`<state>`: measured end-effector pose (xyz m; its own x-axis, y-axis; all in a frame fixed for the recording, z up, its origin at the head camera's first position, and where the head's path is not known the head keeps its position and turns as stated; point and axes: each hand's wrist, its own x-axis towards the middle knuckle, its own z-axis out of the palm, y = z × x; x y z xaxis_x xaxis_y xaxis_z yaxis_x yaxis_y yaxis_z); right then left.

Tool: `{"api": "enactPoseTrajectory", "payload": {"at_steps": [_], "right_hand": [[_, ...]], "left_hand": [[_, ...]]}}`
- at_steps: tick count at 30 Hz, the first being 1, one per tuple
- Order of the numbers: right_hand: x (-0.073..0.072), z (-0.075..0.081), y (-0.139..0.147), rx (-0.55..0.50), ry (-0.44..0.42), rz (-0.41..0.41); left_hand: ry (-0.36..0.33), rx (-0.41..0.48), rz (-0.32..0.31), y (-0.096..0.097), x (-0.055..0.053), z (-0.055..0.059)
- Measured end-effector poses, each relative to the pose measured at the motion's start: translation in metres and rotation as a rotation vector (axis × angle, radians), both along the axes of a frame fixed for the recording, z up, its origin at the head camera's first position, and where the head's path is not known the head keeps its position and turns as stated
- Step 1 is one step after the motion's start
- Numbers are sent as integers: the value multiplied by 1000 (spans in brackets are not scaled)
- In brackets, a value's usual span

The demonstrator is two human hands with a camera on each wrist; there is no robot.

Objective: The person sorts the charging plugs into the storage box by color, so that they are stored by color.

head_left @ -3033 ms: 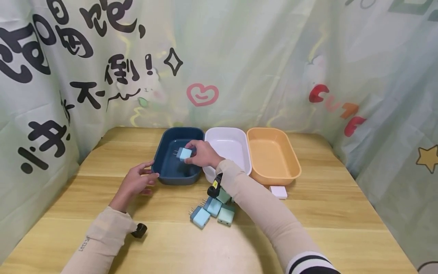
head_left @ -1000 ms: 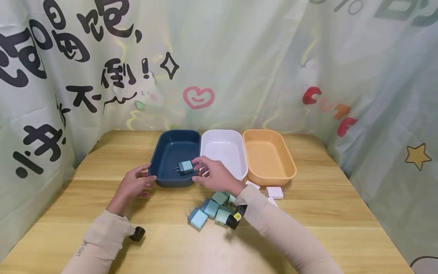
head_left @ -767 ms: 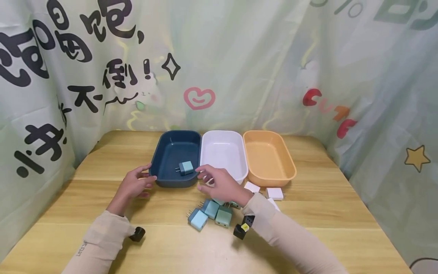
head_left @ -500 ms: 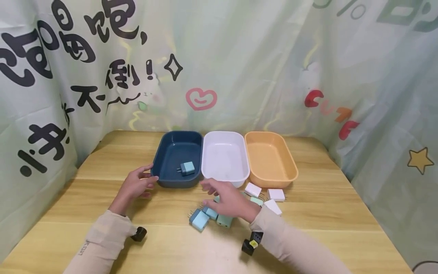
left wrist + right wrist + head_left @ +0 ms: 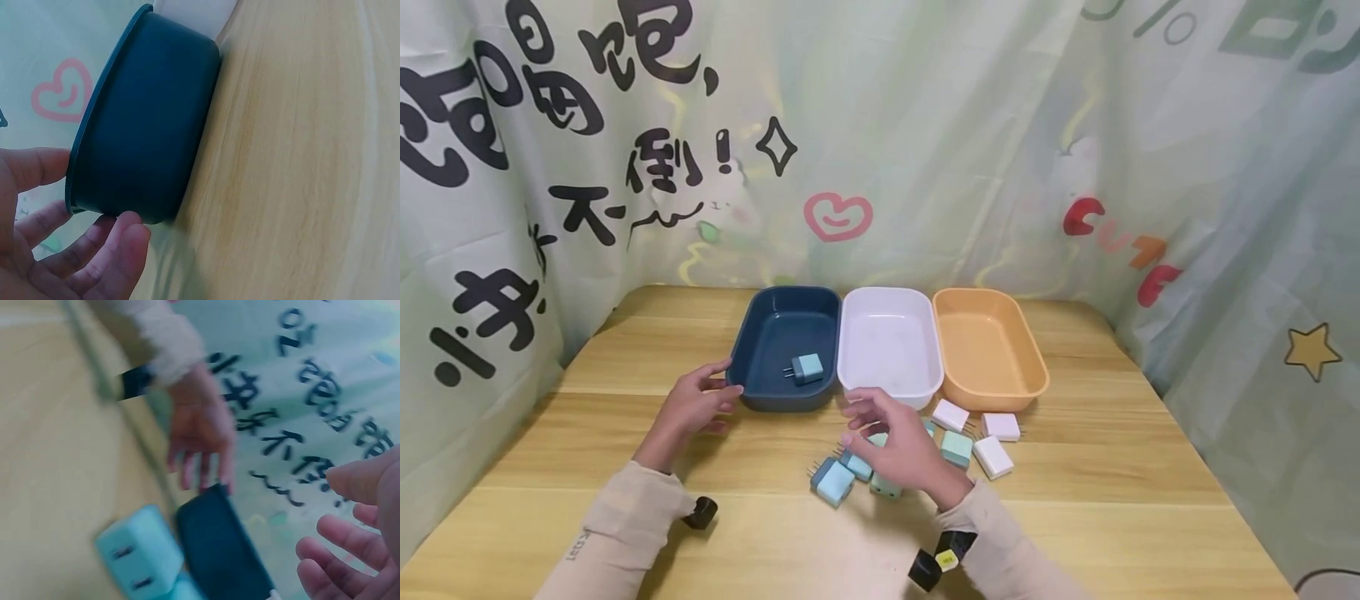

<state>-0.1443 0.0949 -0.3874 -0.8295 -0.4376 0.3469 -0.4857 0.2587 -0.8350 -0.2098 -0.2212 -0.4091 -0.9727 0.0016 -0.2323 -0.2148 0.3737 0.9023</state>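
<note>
My left hand point(image 5: 696, 404) touches the left side of a dark blue tray point(image 5: 786, 400) with loosely bent fingers; the left wrist view shows its fingertips point(image 5: 128, 219) at the tray's end. Inside that tray lies one blue charger plug point(image 5: 807, 368), prongs pointing left. Above a cluster of plugs hovers my right hand point(image 5: 904, 442), its fingers relaxed and apart, holding nothing. Below it are a light blue charger plug point(image 5: 833, 483) and a second blue plug point(image 5: 857, 467), partly covered by the hand. A green plug point(image 5: 886, 486) is also partly hidden.
A white tray point(image 5: 891, 392) and an orange tray point(image 5: 996, 398) stand beside the blue one. To the right of my right hand lie a green plug point(image 5: 957, 448) and white plugs point(image 5: 993, 457). A printed curtain point(image 5: 970, 150) hangs behind the table point(image 5: 1112, 467).
My right hand has let go of the blue plug in the dark blue tray and drawn back toward me, over the cluster. The left hand has stayed at the tray.
</note>
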Motion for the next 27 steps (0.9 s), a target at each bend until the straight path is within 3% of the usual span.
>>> {"api": "enactPoseTrajectory", "payload": {"at_steps": [8, 16, 27], "right_hand": [[-7, 16, -4, -260, -134, -157], [-21, 36, -9, -497, -223, -219], [-50, 55, -13, -1043, -487, -271]], "left_hand": [[11, 1, -15, 0, 1, 0], [18, 5, -20, 0, -1, 2], [21, 19, -29, 1, 2, 4]]}}
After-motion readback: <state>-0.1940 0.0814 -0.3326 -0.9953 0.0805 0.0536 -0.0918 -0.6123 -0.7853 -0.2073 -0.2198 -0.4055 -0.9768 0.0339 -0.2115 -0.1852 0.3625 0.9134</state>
